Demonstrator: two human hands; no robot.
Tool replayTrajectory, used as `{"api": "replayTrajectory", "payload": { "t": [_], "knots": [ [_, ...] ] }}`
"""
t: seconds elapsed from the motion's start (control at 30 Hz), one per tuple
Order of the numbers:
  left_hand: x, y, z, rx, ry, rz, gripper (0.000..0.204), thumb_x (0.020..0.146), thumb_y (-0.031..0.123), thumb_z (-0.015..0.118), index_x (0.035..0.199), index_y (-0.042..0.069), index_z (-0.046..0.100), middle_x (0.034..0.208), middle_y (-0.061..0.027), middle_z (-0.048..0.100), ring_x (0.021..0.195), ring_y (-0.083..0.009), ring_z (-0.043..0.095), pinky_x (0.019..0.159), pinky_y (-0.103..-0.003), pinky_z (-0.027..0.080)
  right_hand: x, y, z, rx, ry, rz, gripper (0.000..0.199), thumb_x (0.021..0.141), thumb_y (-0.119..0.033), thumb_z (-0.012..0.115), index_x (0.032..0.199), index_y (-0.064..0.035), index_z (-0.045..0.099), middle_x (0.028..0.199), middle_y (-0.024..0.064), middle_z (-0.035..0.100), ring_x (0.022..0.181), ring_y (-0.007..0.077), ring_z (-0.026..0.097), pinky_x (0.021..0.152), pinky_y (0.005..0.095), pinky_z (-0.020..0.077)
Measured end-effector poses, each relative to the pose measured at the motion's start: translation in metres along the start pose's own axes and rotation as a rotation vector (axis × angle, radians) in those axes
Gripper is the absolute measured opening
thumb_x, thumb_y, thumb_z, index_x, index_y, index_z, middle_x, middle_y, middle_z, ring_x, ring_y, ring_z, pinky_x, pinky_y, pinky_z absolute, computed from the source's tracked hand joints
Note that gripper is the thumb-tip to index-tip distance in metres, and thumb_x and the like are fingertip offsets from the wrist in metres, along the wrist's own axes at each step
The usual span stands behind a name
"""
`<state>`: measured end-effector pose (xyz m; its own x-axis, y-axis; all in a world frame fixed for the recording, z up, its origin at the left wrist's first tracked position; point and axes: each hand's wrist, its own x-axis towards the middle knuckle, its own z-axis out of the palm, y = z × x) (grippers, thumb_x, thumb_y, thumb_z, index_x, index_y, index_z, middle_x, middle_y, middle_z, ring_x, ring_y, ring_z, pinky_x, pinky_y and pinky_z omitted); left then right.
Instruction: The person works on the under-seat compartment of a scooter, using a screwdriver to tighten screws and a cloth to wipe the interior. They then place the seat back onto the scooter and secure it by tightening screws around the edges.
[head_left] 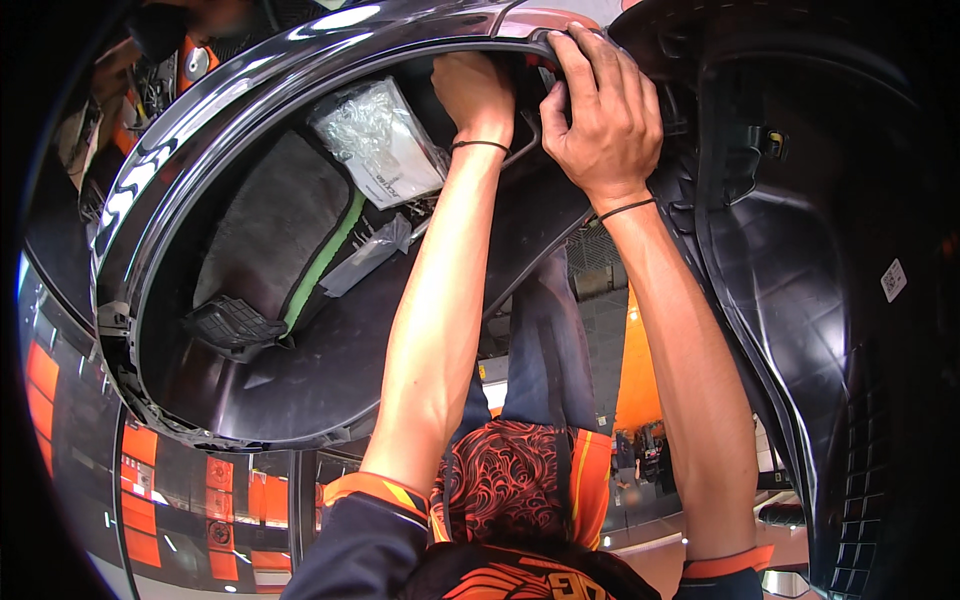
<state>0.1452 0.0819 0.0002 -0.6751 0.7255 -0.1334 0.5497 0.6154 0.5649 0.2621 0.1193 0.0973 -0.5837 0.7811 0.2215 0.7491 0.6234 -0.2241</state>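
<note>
My left hand (474,95) reaches into the far end of a scooter's black under-seat compartment (330,400). Its fingers curl inward under the rim, and whatever they may hold is hidden. Over the far rim lies my right hand (606,125), fingers stretched out and thumb apart, touching the edge by the seat hinge. A white booklet in clear plastic wrap (385,140) sits inside, left of my left wrist. Beside it are a dark grey pad with a green edge (275,225), a small grey pouch (368,256) and a black ribbed plastic piece (236,325).
The raised seat's black underside (780,270) stands close on the right of my right forearm. Glossy black bodywork (190,130) curves around the compartment's left and far sides. Orange panels (140,500) show beyond at the lower left.
</note>
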Motion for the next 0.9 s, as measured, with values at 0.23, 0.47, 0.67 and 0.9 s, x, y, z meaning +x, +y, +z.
{"api": "replayTrajectory", "payload": {
  "t": [0.23,0.47,0.67,0.9],
  "knots": [
    [-0.012,-0.027,0.029,0.115,0.058,0.057,0.033,0.081,0.026,0.071,0.081,-0.006,0.063,0.082,-0.0264,0.066,0.076,-0.0442,0.065,0.072,-0.052,0.052,-0.005,0.003,0.002,-0.016,-0.026,0.01,0.051,0.079,-0.015,0.065,0.13,-0.0158,0.062,0.128,0.0045,0.064,0.114,0.0272,0.063,0.095,0.0391,0.0489],
    [-0.025,-0.025,0.028,0.017,0.155,0.089,0.024,0.08,0.015,0.066,0.088,-0.007,0.064,0.088,-0.0301,0.064,0.084,-0.051,0.06,0.077,-0.057,0.047,0.005,-0.006,-0.01,-0.053,-0.098,0.031,0.052,0.08,-0.013,0.063,0.131,-0.0164,0.061,0.132,0.0036,0.062,0.117,0.0241,0.062,0.097,0.0381,0.0494],
    [-0.021,-0.009,0.006,-0.234,0.017,-0.033,0.019,0.076,0.0,0.066,0.095,-0.004,0.069,0.097,-0.0276,0.068,0.09,-0.0478,0.064,0.079,-0.052,0.052,0.008,-0.008,-0.015,-0.037,-0.127,0.035,0.05,0.081,-0.011,0.062,0.13,-0.0131,0.061,0.132,0.0056,0.063,0.118,0.0257,0.062,0.098,0.0388,0.0489],
    [-0.026,-0.006,0.007,-0.23,0.032,-0.019,0.016,0.081,0.005,0.064,0.093,-0.004,0.069,0.092,-0.0272,0.067,0.087,-0.0469,0.064,0.079,-0.052,0.052,0.006,-0.008,-0.014,-0.055,-0.141,0.03,0.048,0.082,-0.011,0.061,0.13,-0.0104,0.06,0.135,0.0066,0.062,0.119,0.0266,0.061,0.097,0.039,0.049]
  ]
}}
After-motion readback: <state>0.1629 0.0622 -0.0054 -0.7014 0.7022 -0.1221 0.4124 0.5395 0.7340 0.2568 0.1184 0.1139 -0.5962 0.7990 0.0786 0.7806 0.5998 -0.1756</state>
